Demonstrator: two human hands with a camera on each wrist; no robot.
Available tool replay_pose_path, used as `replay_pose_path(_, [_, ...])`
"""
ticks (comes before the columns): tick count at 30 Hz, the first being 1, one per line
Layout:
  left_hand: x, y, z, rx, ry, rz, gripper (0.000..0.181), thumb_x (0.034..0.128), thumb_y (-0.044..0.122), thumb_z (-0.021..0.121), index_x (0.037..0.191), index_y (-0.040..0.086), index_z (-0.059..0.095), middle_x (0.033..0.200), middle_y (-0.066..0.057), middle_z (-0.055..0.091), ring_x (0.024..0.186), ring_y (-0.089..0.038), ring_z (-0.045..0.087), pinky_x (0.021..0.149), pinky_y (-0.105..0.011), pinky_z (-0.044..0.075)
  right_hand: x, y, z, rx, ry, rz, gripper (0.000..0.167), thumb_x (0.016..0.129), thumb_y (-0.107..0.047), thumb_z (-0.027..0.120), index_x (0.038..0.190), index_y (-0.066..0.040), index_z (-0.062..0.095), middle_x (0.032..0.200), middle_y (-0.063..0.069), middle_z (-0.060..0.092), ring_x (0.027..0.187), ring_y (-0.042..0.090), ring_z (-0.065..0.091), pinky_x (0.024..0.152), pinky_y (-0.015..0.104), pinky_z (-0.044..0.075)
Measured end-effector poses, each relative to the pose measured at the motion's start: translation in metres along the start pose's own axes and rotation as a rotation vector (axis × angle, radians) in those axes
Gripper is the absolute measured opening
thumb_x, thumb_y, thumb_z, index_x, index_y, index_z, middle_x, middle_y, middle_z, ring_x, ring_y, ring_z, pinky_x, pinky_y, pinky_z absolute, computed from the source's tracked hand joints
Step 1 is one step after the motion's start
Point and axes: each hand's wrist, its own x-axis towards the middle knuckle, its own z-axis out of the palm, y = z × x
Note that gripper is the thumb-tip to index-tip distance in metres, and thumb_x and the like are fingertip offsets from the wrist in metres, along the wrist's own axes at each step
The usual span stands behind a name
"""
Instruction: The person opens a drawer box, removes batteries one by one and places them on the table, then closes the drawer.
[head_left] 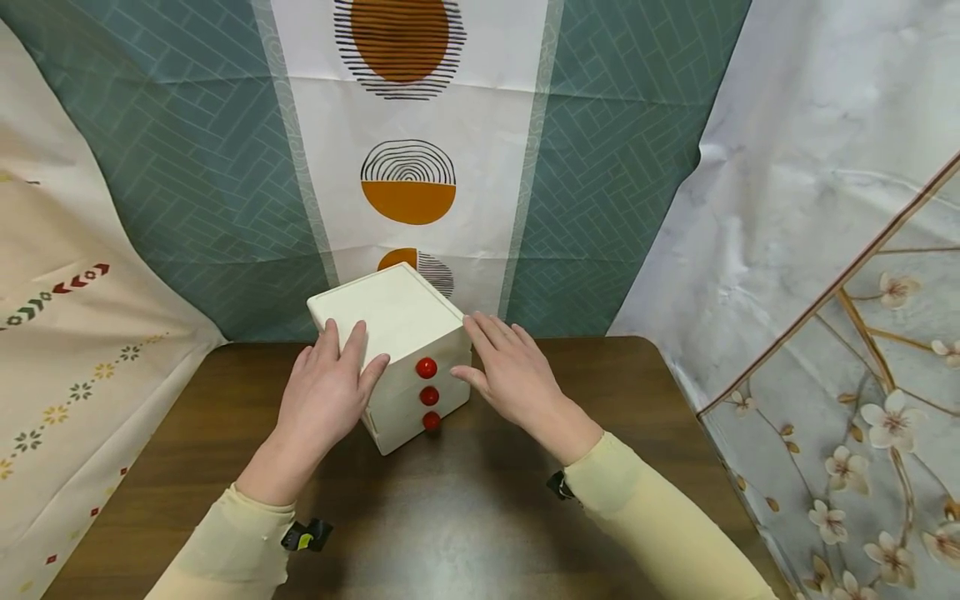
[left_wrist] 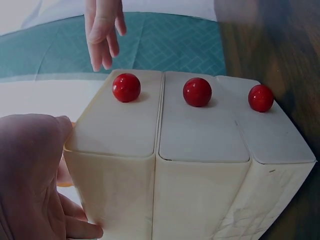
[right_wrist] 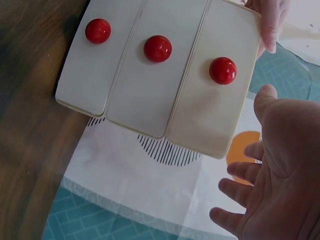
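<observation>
A small off-white drawer box (head_left: 390,312) stands on the brown table, turned at an angle. Its front has three stacked drawers, each with a round red knob: the top knob (head_left: 426,367), the middle knob (head_left: 429,396) and the bottom knob (head_left: 431,421). My left hand (head_left: 322,387) lies at the box's left top edge, fingers spread; in the left wrist view its fingertips (left_wrist: 90,230) appear to touch the box. Beside the right top corner is my right hand (head_left: 513,371), fingers extended; the right wrist view shows a gap between it and the box. Neither hand grips anything.
The dark wooden table (head_left: 450,525) runs up to a hanging cloth (head_left: 622,183) close behind the box. A floral cloth (head_left: 847,333) hangs on the right, a patterned cream cloth (head_left: 82,367) on the left. Each wrist carries a dark strap.
</observation>
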Motion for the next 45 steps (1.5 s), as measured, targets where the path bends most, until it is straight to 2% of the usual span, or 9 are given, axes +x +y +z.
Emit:
replay_pose_path(8, [-0.001,-0.002,0.002,0.001,-0.055,-0.042,0.063,0.1118,0.036,0.064,0.152,-0.012,0.057,0.157,-0.049,0.041,0.139,-0.063,0.052,0.121,-0.066,0.039,0.009,-0.005,0.008,0.012,0.014,-0.013,0.082,0.11,-0.057,0.059,0.172,-0.008,0.038,0.175,0.015,0.04,0.159,0.033,0.041,0.13,0.054,0.033])
replay_pose_path(15, [-0.001,-0.003,0.005,-0.004,-0.033,-0.029,0.062,0.1115,0.037,0.064,0.15,-0.012,0.059,0.155,-0.048,0.043,0.136,-0.062,0.054,0.12,-0.066,0.04,0.018,-0.005,0.012,0.032,0.027,-0.047,0.081,0.109,-0.055,0.062,0.171,-0.007,0.041,0.172,0.017,0.043,0.157,0.036,0.045,0.129,0.052,0.035])
replay_pose_path(18, [-0.003,-0.003,0.005,-0.003,-0.035,-0.031,0.062,0.1111,0.036,0.065,0.15,-0.011,0.059,0.155,-0.047,0.043,0.136,-0.062,0.054,0.12,-0.066,0.041,0.021,-0.004,0.014,0.038,0.008,-0.053,0.081,0.109,-0.055,0.062,0.17,-0.007,0.042,0.173,0.018,0.042,0.157,0.036,0.043,0.129,0.052,0.034])
replay_pose_path(22, [-0.005,-0.004,0.007,0.004,-0.002,-0.015,0.061,0.1101,0.035,0.067,0.148,-0.012,0.06,0.153,-0.047,0.046,0.135,-0.061,0.055,0.118,-0.065,0.042,0.024,0.0,0.018,0.067,-0.011,-0.067,0.079,0.109,-0.054,0.062,0.169,-0.007,0.045,0.175,0.017,0.039,0.159,0.036,0.041,0.13,0.052,0.033])
replay_pose_path(26, [-0.005,-0.004,0.01,0.014,0.055,0.025,0.059,0.1089,0.033,0.069,0.145,-0.013,0.063,0.149,-0.048,0.049,0.13,-0.061,0.059,0.116,-0.065,0.045,0.026,0.005,0.023,0.097,-0.003,-0.077,0.077,0.108,-0.053,0.064,0.168,-0.008,0.047,0.175,0.016,0.038,0.16,0.034,0.04,0.129,0.05,0.034])
replay_pose_path(29, [-0.005,-0.005,0.011,0.016,0.073,0.034,0.059,0.108,0.033,0.07,0.145,-0.013,0.063,0.149,-0.049,0.049,0.13,-0.062,0.059,0.116,-0.066,0.044,0.025,0.007,0.025,0.11,0.012,-0.088,0.076,0.108,-0.052,0.065,0.167,-0.007,0.048,0.175,0.017,0.039,0.16,0.034,0.04,0.129,0.05,0.035])
replay_pose_path(35, [-0.005,-0.006,0.01,0.003,0.056,0.011,0.058,0.1094,0.033,0.068,0.147,-0.012,0.062,0.153,-0.048,0.046,0.134,-0.063,0.056,0.119,-0.066,0.042,0.024,0.007,0.026,0.114,0.055,-0.124,0.075,0.107,-0.049,0.068,0.164,-0.004,0.05,0.173,0.019,0.041,0.159,0.035,0.041,0.129,0.05,0.036])
replay_pose_path(41, [-0.005,-0.009,0.01,-0.005,0.051,0.044,0.056,0.1092,0.031,0.068,0.146,-0.011,0.063,0.154,-0.048,0.046,0.139,-0.061,0.053,0.12,-0.066,0.04,0.018,0.005,0.024,0.109,0.073,-0.131,0.075,0.107,-0.049,0.07,0.164,-0.004,0.05,0.172,0.02,0.042,0.159,0.036,0.04,0.129,0.05,0.035])
replay_pose_path(45, [-0.003,-0.011,0.007,-0.013,0.009,0.042,0.055,0.1104,0.031,0.066,0.148,-0.009,0.063,0.154,-0.047,0.047,0.146,-0.056,0.049,0.122,-0.064,0.038,0.012,0.004,0.024,0.114,0.087,-0.128,0.075,0.106,-0.047,0.072,0.163,-0.003,0.051,0.17,0.022,0.044,0.159,0.036,0.041,0.127,0.051,0.038])
